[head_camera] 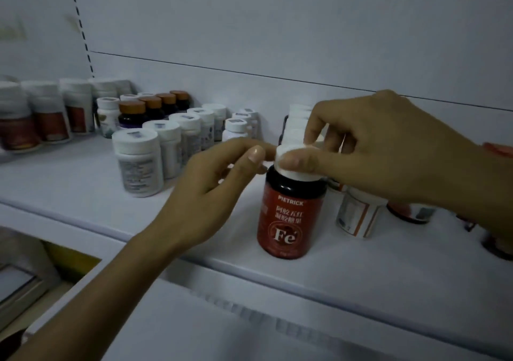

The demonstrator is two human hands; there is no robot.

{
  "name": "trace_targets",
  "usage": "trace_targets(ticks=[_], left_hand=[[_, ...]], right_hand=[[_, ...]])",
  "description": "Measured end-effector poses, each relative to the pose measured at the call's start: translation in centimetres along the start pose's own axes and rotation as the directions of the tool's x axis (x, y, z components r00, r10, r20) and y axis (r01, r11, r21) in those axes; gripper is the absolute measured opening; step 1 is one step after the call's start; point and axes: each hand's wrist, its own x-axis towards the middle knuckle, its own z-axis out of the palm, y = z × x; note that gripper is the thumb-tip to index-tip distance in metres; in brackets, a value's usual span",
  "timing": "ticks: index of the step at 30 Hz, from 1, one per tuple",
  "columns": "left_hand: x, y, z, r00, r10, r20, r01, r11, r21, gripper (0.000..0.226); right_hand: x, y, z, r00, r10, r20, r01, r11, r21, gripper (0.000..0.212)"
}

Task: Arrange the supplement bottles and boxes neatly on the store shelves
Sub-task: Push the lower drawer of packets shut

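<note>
A dark bottle with a red "Fe" label (290,216) and a white cap stands upright near the front of the white shelf (83,183). My right hand (388,149) comes from the right and grips the cap between thumb and fingers. My left hand (216,183) reaches in from the lower left with its fingers loosely extended; the fingertips touch the cap's left side. More bottles of the same kind stand in a row behind, mostly hidden by my right hand.
White-capped bottles (138,163) stand in rows on the left, brown-capped dark ones (132,114) behind them, and red-labelled white bottles (50,116) at the far left. Tipped bottles (358,213) lie to the right under my right arm. The shelf's front edge runs diagonally below.
</note>
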Motion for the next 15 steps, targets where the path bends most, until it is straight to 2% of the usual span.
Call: trace_targets(ticks=[3, 5, 7, 9, 12, 15], left_hand=[[-0.9, 0.0, 0.0, 0.998, 0.003, 0.07, 0.004, 0.996, -0.094, 0.038], [-1.2, -0.2, -0.2, 0.993, 0.006, 0.118, 0.011, 0.989, -0.15, 0.048], [-1.6, -0.8, -0.5, 0.978, 0.013, 0.209, 0.023, 0.986, -0.167, 0.063], [-2.0, -1.3, -0.8, 0.948, 0.01, 0.318, 0.047, 0.984, -0.174, 0.075], [-2.5, -1.7, -1.2, 0.93, 0.006, 0.367, 0.089, 0.967, -0.24, 0.074], [-2.7, -1.7, -1.5, 0.944, 0.103, 0.312, -0.02, 0.966, -0.259, 0.074]], right_hand=[[-1.5, -1.0, 1.8, 0.995, 0.055, -0.083, -0.061, 0.995, -0.073, 0.059], [-2.6, -1.8, 2.7, 0.977, 0.126, -0.171, -0.134, 0.99, -0.033, 0.051], [-3.5, -2.5, 3.6, 0.939, 0.226, -0.261, -0.206, 0.973, 0.101, 0.046], [-4.4, -3.2, 5.0, 0.873, 0.345, -0.344, -0.225, 0.912, 0.343, 0.042], [-5.7, -4.7, 7.6, 0.788, 0.498, -0.362, -0.114, 0.696, 0.708, 0.033], [-6.5, -6.2, 9.7, 0.727, 0.64, -0.249, -0.05, 0.411, 0.91, 0.044]])
